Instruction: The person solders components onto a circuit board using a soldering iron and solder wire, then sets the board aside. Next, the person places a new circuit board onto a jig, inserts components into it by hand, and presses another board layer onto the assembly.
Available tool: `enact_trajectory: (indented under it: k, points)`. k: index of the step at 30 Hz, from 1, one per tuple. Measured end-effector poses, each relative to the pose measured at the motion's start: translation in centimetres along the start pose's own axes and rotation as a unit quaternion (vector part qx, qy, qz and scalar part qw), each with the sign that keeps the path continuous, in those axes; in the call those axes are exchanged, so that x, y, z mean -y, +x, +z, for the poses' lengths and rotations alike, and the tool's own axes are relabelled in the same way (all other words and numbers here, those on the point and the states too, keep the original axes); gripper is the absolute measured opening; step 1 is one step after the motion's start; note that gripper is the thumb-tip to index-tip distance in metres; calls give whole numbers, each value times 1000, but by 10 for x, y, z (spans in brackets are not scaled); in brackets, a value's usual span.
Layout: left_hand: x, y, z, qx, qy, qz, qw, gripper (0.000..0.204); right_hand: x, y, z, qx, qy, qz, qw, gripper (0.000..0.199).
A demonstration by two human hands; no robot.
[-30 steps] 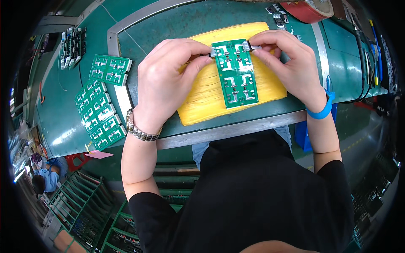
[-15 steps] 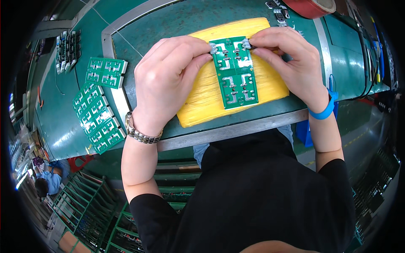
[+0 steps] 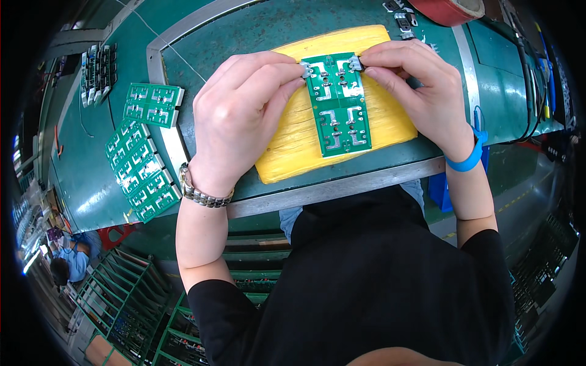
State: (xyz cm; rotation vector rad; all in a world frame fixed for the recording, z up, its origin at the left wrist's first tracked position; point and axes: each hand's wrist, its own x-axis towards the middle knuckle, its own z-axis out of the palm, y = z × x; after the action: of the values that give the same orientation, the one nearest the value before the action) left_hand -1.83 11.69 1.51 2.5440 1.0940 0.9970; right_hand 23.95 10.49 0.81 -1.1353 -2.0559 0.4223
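Grip of the left hand (image 3: 235, 113) is narrow, pinching the left clip (image 3: 306, 70), which sticks out at the far left corner of the board (image 3: 339, 105). Grip of the right hand (image 3: 424, 88) is narrow too, pinching the right clip (image 3: 354, 63) at the far right corner. The board is over the middle of the yellow block (image 3: 278, 155), but I cannot tell if it lies flat on it. If one hand pulls harder, the board could twist, or a clip could bend or come off. The clips are small, so a pinch could slip and let the board slide on the block. Left of the block, other boards (image 3: 135, 161) lie on the worktop (image 3: 244, 33), some near its edge, so a bump from the left hand might knock one off. Black parts (image 3: 405, 24) and a red ring (image 3: 445, 13) sit past the block's far right corner
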Motion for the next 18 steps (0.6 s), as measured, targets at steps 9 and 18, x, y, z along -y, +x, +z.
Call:
enact_trajectory:
  k: [9,18]
  points:
    - [0,0,0,2,1,-3,1000,14,1,-2,2,-10,-7,10,1000,12]
    - [1,1,1,4,-4,-6,1000,13,2,-1,0,-2,-25,-8,1000,11]
